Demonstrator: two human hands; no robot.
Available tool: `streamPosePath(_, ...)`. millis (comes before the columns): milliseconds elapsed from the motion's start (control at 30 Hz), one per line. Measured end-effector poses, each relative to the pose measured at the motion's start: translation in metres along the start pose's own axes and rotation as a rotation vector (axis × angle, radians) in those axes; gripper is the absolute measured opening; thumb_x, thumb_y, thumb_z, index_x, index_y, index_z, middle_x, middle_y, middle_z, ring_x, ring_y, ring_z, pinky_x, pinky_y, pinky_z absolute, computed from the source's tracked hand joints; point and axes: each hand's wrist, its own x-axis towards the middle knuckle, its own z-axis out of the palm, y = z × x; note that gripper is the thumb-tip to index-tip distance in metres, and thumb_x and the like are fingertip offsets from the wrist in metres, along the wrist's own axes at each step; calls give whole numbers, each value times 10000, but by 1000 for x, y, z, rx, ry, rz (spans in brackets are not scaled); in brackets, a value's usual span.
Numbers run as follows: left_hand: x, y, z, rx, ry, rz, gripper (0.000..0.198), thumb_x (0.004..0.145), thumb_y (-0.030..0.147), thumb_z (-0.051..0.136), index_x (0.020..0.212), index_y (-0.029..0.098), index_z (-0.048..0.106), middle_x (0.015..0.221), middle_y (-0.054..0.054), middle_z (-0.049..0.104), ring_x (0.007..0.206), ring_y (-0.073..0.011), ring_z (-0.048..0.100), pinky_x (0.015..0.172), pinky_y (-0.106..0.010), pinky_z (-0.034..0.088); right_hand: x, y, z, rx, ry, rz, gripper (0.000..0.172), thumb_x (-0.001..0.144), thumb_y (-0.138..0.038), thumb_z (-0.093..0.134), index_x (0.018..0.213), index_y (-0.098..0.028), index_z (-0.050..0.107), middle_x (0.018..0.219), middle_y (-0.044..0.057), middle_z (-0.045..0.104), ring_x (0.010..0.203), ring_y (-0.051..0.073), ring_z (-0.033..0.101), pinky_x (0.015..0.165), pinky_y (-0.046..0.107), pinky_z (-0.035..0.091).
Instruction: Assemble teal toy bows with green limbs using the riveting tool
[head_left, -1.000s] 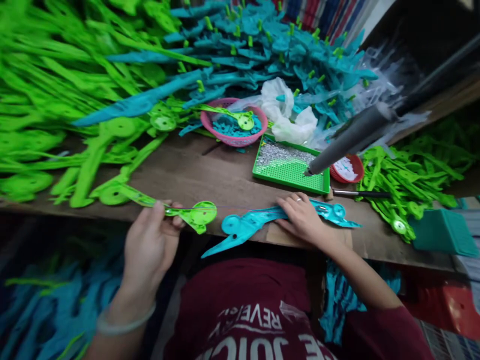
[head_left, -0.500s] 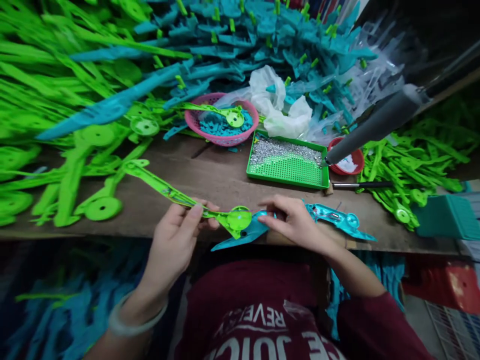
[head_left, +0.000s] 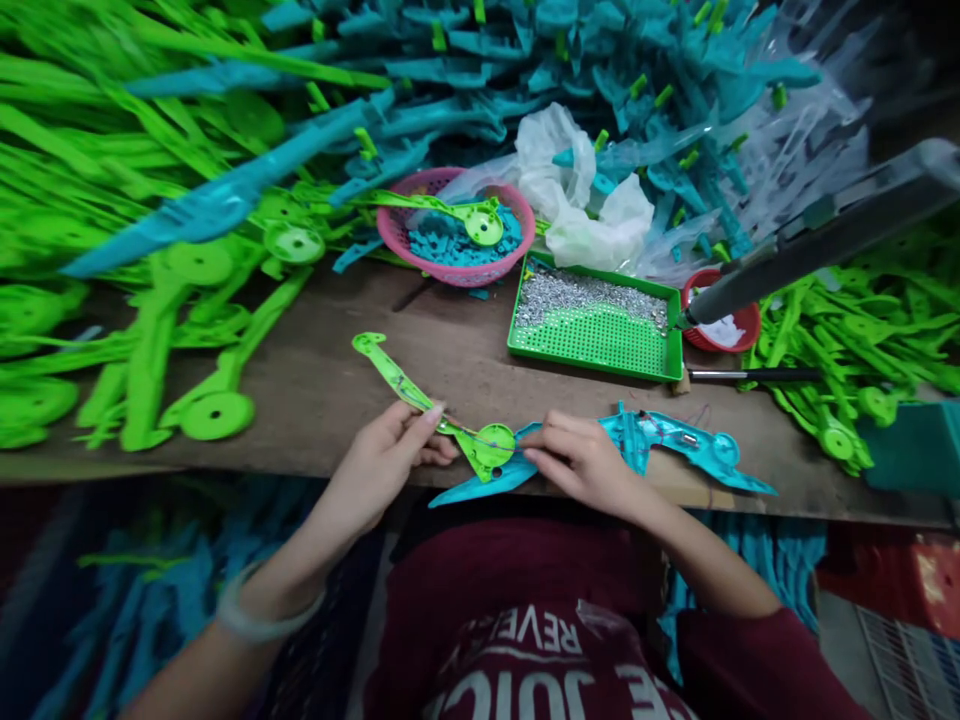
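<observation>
My left hand [head_left: 401,445] grips a bright green plastic arm [head_left: 394,375] by its middle, thumb on top. The arm's round end [head_left: 495,446] lies over a blue plastic shell [head_left: 469,490] at the table's front edge. A thin wire [head_left: 480,437] runs along the green arm and across the round end to the fingers of my right hand [head_left: 574,455]. Those fingers are pinched together just above the blue shell, hiding part of it. Right of that hand, the blue shell's other half [head_left: 694,450] shows, with loose wires and a small metal part inside.
A pink basket [head_left: 457,275] holds small blue pieces and a green arm. Beside it are a green tray [head_left: 600,345] of screws, a red bowl [head_left: 720,340] and a hanging grey electric screwdriver [head_left: 817,235]. Green parts [head_left: 90,200] and blue shells [head_left: 465,80] are heaped behind.
The green arm has shifted right and its far end stands steeper, with my left hand moving along. The wire now bends over the round end; my right hand stays pinched near the blue shell.
</observation>
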Motion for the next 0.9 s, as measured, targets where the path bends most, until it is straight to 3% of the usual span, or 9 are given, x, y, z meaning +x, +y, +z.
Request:
streamPosePath(67, -7, -3, -8, 211, 109, 109, 523, 796, 696, 674, 926, 192, 615, 661, 13, 629, 554, -153, 617, 538, -275, 540, -2, -4, 3, -114, 24, -65, 286, 1055, -302, 454, 1043, -171, 709, 793, 37, 601, 709, 143, 562, 629, 266, 418)
streamPosePath(167, -17, -8, -15, 519, 332, 462, 375, 835, 496, 735, 1043, 206, 617, 918, -32, 656, 637, -136, 630, 588, -275, 553, -2, -13, 9, -262, 48, -163, 281, 1054, -258, 438, 1048, -166, 703, 787, 46, 591, 712, 158, 527, 600, 286, 377)
streamPosePath(233, -21, -12, -14, 655, 273, 684, 297, 888, 361, 707, 1137, 218, 631, 1125, -88, 652, 782, -158, 676, 702, -305, 598, 1, -19, 13, -305, 26, -218, 290, 1055, -246, 422, 1020, -179, 702, 781, 48, 576, 719, 165, 504, 578, 297, 340)
streamPosePath(300, -20, -17, -12, 746, 95, 813, 258, 952, 268, 619, 1206, 231, 643, 1251, -119, 645, 969, -203, 701, 848, -359, 617, 5, -22, 17, -313, -4, -261, 315, 1059, -252, 406, 963, -192, 700, 782, 49, 560, 729, 168, 491, 571, 300, 317)
streamPosePath(400, -16, -24, -12, 819, -62, 910, 278, 991, 188, 534, 1235, 225, 661, 1274, -116, 681, 1139, -234, 682, 999, -398, 582, 6, -21, 19, -302, -21, -248, 328, 1055, -262, 413, 891, -194, 688, 789, 47, 553, 720, 163, 484, 574, 297, 316)
streamPosePath(600, -10, -35, -17, 872, -22, 1122, 378, 958, 99, 575, 1320, 197, 621, 1297, -133, 703, 1116, -226, 707, 984, -371, 586, 6, -13, 22, -171, 112, 38, 253, 1020, -242, 478, 839, -181, 644, 777, 24, 541, 685, 137, 522, 620, 267, 386)
streamPosePath(733, -9, -35, -17, 920, -29, 1102, 356, 965, 121, 564, 1297, 214, 654, 1264, -128, 715, 1064, -218, 717, 930, -352, 604, 12, -11, 25, -95, 122, 198, 177, 950, -195, 531, 785, -192, 592, 784, 15, 528, 693, 142, 537, 622, 262, 382)
streamPosePath(900, -7, -27, -17, 1012, -114, 1029, 347, 996, 156, 475, 1253, 232, 696, 1214, -134, 714, 1043, -222, 709, 892, -359, 614, 17, -8, 26, -73, 115, 254, 148, 896, -153, 558, 755, -200, 552, 779, 6, 536, 682, 140, 523, 618, 259, 356)
